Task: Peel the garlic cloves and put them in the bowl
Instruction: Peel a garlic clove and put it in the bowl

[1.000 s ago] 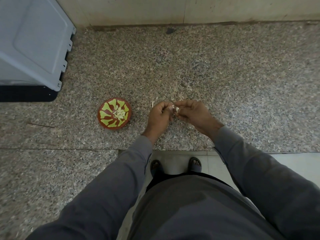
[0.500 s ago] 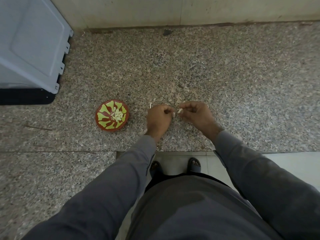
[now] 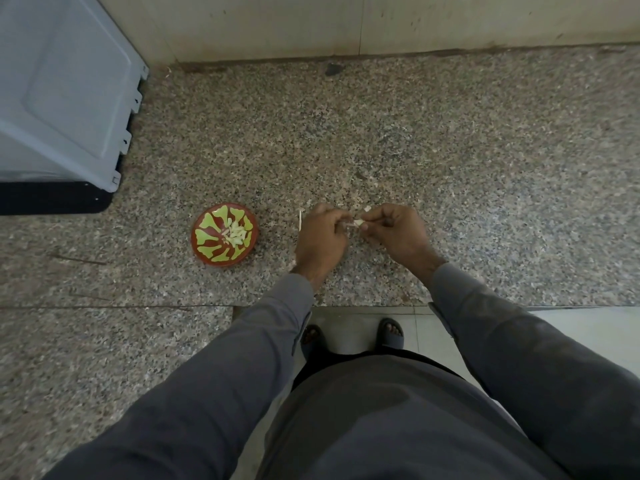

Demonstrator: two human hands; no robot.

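A small red bowl (image 3: 207, 252) with a green pattern sits on the granite counter, left of my hands, with several pale peeled cloves (image 3: 236, 233) in it. My right hand (image 3: 394, 233) pinches a small whitish garlic clove (image 3: 358, 222) at its fingertips. My left hand (image 3: 320, 242) is curled just left of it, its fingertips meeting the clove's left end; what they grip is hidden. A thin pale sliver (image 3: 300, 220) lies beside the left hand.
A grey plastic appliance (image 3: 62, 98) on a black base stands at the back left. A tiled wall (image 3: 346, 22) closes the back of the speckled counter (image 3: 485, 150). Bits of garlic skin (image 3: 367, 208) lie past my hands. My feet show below the counter edge.
Both hands have parted slightly, then closed in on the clove again. The view has shifted a little; the bowl has not moved.
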